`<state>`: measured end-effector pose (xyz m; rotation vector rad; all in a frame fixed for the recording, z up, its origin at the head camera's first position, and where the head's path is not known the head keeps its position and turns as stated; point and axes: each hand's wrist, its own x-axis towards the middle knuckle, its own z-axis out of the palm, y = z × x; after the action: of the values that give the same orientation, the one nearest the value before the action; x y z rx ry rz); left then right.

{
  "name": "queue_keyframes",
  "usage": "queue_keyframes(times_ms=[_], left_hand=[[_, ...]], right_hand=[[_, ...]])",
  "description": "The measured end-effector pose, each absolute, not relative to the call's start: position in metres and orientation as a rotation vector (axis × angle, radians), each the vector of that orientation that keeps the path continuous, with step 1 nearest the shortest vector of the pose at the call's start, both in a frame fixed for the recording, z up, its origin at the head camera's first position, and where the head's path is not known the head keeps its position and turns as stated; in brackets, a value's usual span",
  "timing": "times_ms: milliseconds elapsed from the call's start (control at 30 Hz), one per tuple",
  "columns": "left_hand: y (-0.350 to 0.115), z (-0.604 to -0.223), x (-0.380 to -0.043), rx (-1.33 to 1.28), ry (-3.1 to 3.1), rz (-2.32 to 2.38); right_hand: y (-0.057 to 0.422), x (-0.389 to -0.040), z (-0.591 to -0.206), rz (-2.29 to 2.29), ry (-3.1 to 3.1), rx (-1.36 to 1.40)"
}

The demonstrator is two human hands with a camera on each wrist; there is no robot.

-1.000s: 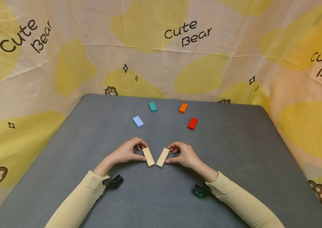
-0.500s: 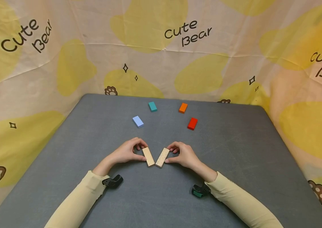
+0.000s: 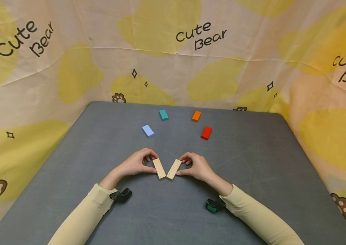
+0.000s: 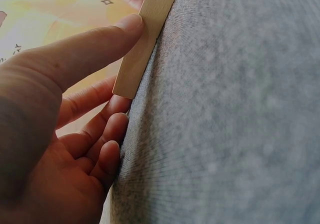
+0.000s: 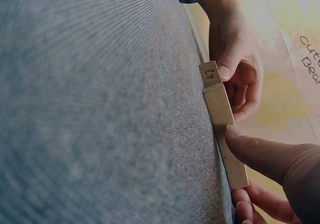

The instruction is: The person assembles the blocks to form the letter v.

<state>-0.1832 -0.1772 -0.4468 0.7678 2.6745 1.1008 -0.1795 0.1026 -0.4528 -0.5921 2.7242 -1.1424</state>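
Left hand (image 3: 137, 162) pinching left wooden block (image 3: 159, 168), right hand (image 3: 199, 166) pinching right wooden block (image 3: 173, 169), both on grey surface (image 3: 170, 214); near ends seem to touch, hard to confirm

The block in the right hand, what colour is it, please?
The block is pale beige, clearest in the head view.

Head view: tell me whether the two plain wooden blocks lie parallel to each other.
No, the left wooden block and the right wooden block slant together into a V that narrows toward the person.
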Motion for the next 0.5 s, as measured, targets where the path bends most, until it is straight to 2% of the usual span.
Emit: queue_keyframes(times_ms=[500], left_hand=[[-0.179, -0.450, -0.186, 0.796, 2.684, 1.098]], right_hand=[[0.118, -0.195, -0.445, -1.298, 2.580, -0.563]])
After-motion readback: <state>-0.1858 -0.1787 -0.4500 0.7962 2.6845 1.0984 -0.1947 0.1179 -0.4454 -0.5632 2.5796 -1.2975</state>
